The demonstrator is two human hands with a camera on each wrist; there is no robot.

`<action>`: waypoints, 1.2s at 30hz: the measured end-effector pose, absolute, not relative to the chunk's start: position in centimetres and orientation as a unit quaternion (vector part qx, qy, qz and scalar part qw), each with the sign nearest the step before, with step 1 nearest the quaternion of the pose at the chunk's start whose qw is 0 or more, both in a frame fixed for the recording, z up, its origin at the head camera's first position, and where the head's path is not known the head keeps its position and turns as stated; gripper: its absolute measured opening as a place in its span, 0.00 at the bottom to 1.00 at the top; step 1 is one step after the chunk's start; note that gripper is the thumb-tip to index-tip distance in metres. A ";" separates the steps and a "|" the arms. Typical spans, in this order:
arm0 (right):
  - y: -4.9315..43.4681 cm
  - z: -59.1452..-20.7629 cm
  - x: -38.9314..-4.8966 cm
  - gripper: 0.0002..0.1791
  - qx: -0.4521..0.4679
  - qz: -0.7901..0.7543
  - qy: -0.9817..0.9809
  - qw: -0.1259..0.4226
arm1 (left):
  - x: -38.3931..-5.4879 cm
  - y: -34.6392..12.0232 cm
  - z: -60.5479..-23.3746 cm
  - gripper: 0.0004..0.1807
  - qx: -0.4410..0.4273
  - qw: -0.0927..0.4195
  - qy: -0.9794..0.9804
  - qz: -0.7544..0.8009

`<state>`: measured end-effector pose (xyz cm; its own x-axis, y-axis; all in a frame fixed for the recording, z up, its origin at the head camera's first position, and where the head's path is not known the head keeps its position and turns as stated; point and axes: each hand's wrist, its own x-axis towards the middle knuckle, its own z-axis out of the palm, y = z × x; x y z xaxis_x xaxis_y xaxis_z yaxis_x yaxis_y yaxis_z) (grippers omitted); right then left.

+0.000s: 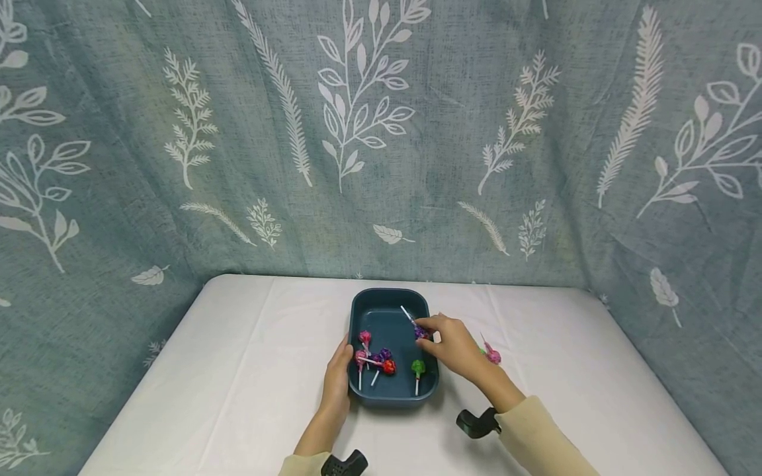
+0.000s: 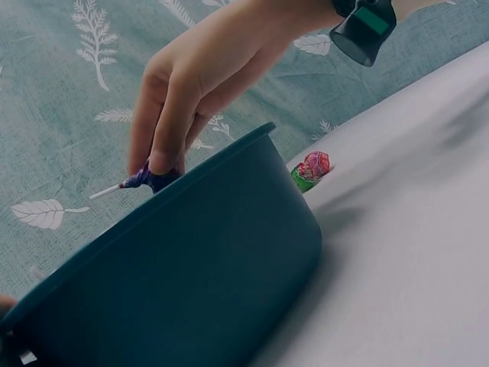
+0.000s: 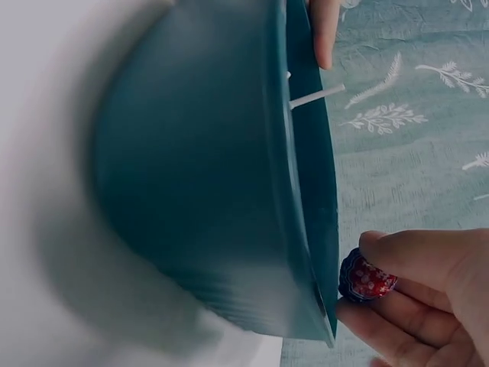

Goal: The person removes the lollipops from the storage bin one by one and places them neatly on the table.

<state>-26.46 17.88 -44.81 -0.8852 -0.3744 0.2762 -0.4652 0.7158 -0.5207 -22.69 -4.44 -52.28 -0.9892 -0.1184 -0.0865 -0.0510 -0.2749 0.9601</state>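
Note:
A dark teal plastic container (image 1: 387, 399) stands on the white table with several wrapped lollipops in it. My left hand (image 1: 337, 382) holds its left wall, the thumb at the rim. Over the right rim, my right hand (image 1: 452, 342) pinches a purple-wrapped lollipop (image 1: 421, 332) by its head, the white stick pointing up and left. In the right wrist view, this lollipop's head (image 3: 365, 277) shows red and dark blue between thumb and fingers. Inside lie a green lollipop (image 1: 419, 366), a red one (image 1: 389, 367), a pink one (image 1: 365, 337) and purple ones (image 1: 384, 355).
To the right of the container, partly behind my right forearm, a pink lollipop (image 1: 493, 356) and a green one (image 2: 304, 179) lie on the white tablecloth (image 1: 268, 370). A grey-green curtain (image 1: 440, 158) with white leaf prints hangs behind the table.

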 end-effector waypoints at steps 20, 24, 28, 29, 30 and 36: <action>21.1 -44.9 -25.4 0.19 0.193 0.373 -0.898 0.135 | -22.7 -4.5 -52.1 0.27 0.077 0.021 -0.607 -0.791; 21.9 -45.4 -25.2 0.20 0.174 0.383 -0.897 0.138 | -22.7 -4.5 -52.1 0.27 0.076 0.016 -0.606 -0.791; 23.1 -45.7 -24.7 0.20 0.142 0.391 -0.900 0.130 | -22.7 -4.5 -52.2 0.28 0.075 0.011 -0.607 -0.791; 23.4 -45.7 -24.6 0.20 0.132 0.392 -0.901 0.128 | -22.7 -4.5 -52.2 0.28 0.074 0.011 -0.607 -0.791; 23.7 -45.8 -24.5 0.20 0.122 0.392 -0.903 0.128 | -22.7 -4.5 -52.2 0.28 0.074 0.011 -0.608 -0.791; 26.0 -45.9 -23.8 0.22 0.078 0.400 -0.905 0.125 | -22.6 -4.4 -52.1 0.27 0.073 0.015 -0.607 -0.792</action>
<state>-23.83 26.02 -45.88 -0.9564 -0.0412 0.2892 -0.2416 0.6680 -0.7038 -22.63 -4.40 -52.13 -0.9889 -0.1124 -0.0971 -0.0645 -0.2638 0.9624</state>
